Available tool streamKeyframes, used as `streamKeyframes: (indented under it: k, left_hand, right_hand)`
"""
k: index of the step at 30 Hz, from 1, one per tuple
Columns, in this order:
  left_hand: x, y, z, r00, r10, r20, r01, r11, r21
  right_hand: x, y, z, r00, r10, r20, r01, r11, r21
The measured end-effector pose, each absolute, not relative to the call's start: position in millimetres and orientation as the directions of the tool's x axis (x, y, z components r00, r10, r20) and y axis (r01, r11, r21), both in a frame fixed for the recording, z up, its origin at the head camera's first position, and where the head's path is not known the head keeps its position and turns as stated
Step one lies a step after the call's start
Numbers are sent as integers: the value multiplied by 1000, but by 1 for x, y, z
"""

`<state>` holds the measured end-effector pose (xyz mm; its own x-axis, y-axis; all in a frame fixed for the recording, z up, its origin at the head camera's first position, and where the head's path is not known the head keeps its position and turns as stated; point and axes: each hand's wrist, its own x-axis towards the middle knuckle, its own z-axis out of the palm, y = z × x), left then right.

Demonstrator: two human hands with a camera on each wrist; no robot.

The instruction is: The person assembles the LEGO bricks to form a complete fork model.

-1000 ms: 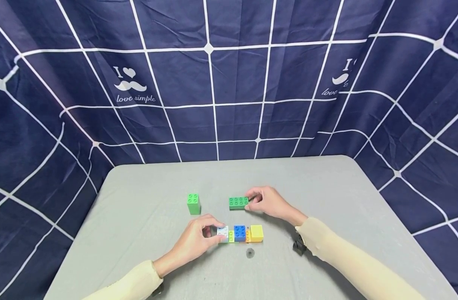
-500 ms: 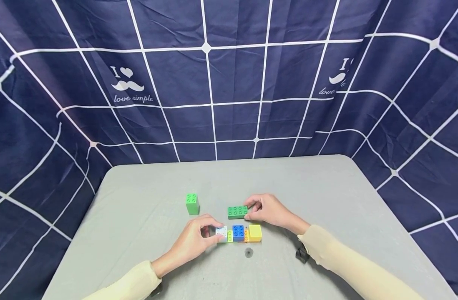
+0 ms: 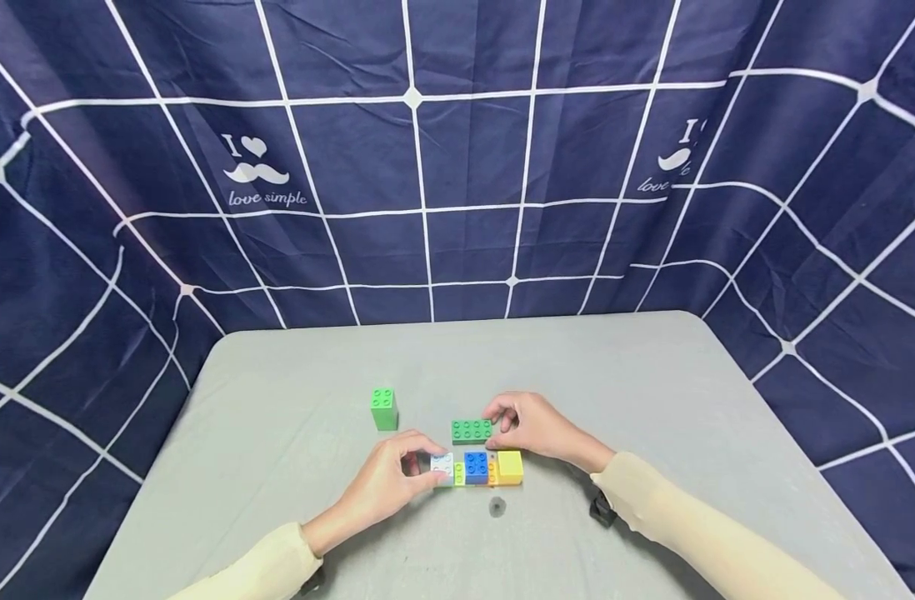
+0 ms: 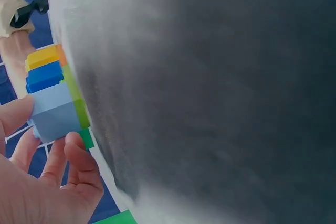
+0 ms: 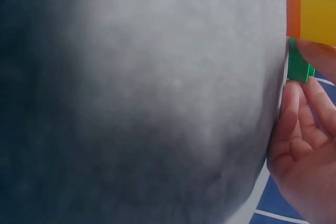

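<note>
My left hand (image 3: 388, 475) pinches a pale blue toy brick (image 4: 55, 111) at the left end of an assembled row on the table. Along that row, a blue brick (image 3: 476, 467) and a yellow brick (image 3: 511, 468) rise above lower lime (image 3: 459, 475) and orange pieces (image 3: 492, 473). Just behind the row lies a flat dark green studded brick (image 3: 471, 431). Its right end is held between the thumb and fingers of my right hand (image 3: 536, 427); the right wrist view shows only part of this brick (image 5: 298, 62).
A tall bright green brick (image 3: 384, 409) stands upright left of the dark green one, beyond my left hand. The grey table (image 3: 292, 375) has a dark round spot (image 3: 497, 507) in front of the row. A navy curtain (image 3: 472, 242) with white lines encloses the back and sides.
My right hand has brought the dark green brick nearer to me and slightly left, close behind the row. The left hand keeps its hold on the pale blue brick.
</note>
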<state>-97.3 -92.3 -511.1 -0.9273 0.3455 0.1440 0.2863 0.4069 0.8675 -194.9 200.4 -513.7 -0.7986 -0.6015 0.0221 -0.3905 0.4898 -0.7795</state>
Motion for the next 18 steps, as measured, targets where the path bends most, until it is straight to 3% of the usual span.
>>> streamKeyframes:
  k: [9,13,18]
  left_hand:
    - [-106,-93,-508,-905,407,126,282,352,892]
    - [-107,-94,-507,-893,435,116,297,376,878]
    - [-104,-95,-509,-894,440,84,293,431,853]
  right_hand:
    - [-194,212,-502,-747,-665,-30,-357,439,-825]
    - [-189,220,-498,-768,-639,-41,-305,423,-853]
    - [-174,226,-493,-843,-535,-51,-215,422,-881]
